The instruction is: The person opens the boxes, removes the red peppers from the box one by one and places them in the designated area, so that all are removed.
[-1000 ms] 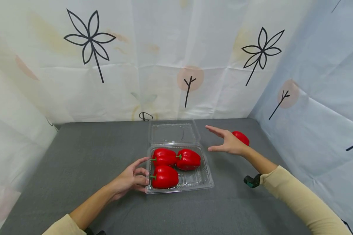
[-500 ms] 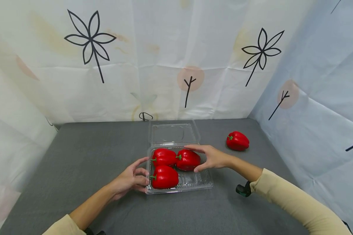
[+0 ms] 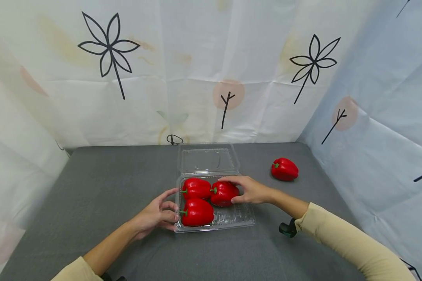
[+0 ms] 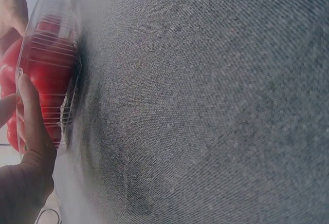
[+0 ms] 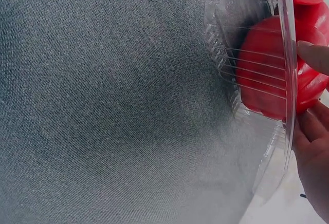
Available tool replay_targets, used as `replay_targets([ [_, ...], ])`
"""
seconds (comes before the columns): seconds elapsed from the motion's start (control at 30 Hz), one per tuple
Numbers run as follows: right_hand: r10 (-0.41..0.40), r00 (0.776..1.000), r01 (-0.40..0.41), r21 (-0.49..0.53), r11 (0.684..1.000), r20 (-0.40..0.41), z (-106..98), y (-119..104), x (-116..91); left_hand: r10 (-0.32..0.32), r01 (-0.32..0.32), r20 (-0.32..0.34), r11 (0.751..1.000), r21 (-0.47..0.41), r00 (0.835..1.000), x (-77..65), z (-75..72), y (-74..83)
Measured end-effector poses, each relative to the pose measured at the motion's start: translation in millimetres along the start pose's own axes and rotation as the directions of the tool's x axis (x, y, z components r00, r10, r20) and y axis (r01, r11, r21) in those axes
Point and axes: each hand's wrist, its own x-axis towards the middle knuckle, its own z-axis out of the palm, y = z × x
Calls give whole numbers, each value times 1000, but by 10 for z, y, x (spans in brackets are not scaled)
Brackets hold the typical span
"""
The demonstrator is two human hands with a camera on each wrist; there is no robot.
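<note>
A clear plastic clamshell container (image 3: pixel 232 218) lies with its lid (image 3: pixel 205 160) folded back, away from me. Inside are three red bell peppers with green stems: one at back left (image 3: pixel 196 188), one at front left (image 3: pixel 197 212), one at back right (image 3: pixel 223 195). My right hand (image 3: pixel 251 190) grips the back-right bell pepper, thumb on the near side and fingers over the far side. At the container's left edge, my left hand (image 3: pixel 158 215) holds the rim and side wall. In the left wrist view, one finger (image 4: pixel 32 113) lies along the ribbed wall.
Another red bell pepper (image 3: pixel 284 169) lies on the grey tabletop (image 3: pixel 109 187) at the back right. Behind the table hangs a pale cloth (image 3: pixel 197 58) with drawn plants, and cloth also closes off both sides.
From near the loose pepper, my right hand has moved left and towards me into the container and closed around the back-right bell pepper, which has shifted slightly. My left hand stays put.
</note>
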Motion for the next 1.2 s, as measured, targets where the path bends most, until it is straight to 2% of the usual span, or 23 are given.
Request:
replay_targets([
  [0.4, 0, 1000, 1, 30, 1000, -11, -60, -94, -3, -11, 11, -7, 1000, -2, 1000, -4, 14, 16],
  [0.73, 11, 999, -11, 1, 1000, -45, -312, -241, -85, -2, 2, -8, 1000, -3, 1000, -12, 20, 12],
  [0.83, 16, 997, -17, -18, 1000, -81, -423, -273, -133, -1, 1, -9, 1000, 0, 1000, -12, 20, 10],
  [0.93, 17, 988, -24, -39, 999, -153, -550, -272, -196, -1, 1, -8, 1000, 1, 1000, -10, 20, 7],
  [1.07, 20, 965, -34, -52, 998, -262, -723, -203, -288, 0, 0, -6, 1000, -1, 1000, -6, 20, 1],
  [1.2, 20, 942, -49, -78, 996, -336, -869, -97, -380, 5, -5, -5, 1000, -2, 1000, -10, 20, -2],
])
